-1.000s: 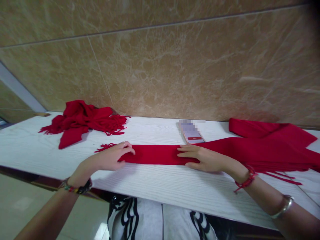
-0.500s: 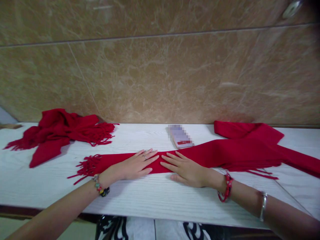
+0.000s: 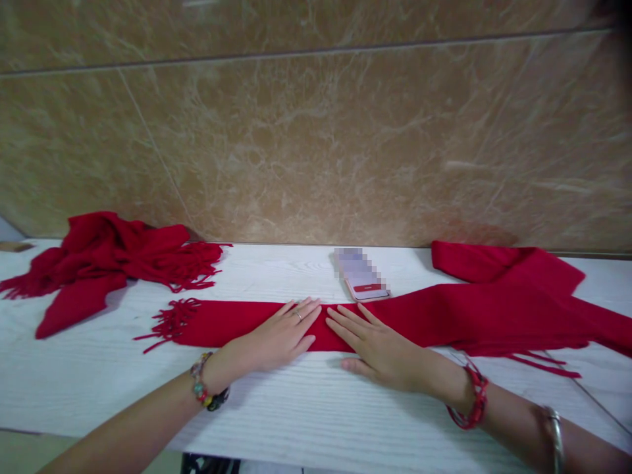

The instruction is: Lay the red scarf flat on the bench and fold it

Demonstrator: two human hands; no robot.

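Observation:
A long red scarf [image 3: 217,322] stretches across the table, its fringe at the left end and looser folds to the right. My left hand [image 3: 279,336] lies flat on its middle, fingers outstretched and pointing right. Facing it, my right hand [image 3: 372,342] also rests flat, fingers spread over the cloth and thumb on the table side. A narrow strip of red cloth shows between the fingertips. Neither hand grasps anything. Just behind the right fingers lies a phone [image 3: 363,276], its screen partly blurred out.
A crumpled red fringed scarf [image 3: 108,257] lies at the back left. On the right, more folded red cloth [image 3: 513,263] rests by the wall. The white table [image 3: 276,401] meets a brown marbled tile wall [image 3: 306,145]. A small brown piece [image 3: 14,246] sits at the far left.
The view has shifted closer and tilted slightly. Both hands sit a little farther right along the scarf, still flat, with the gap between their fingertips about the same.

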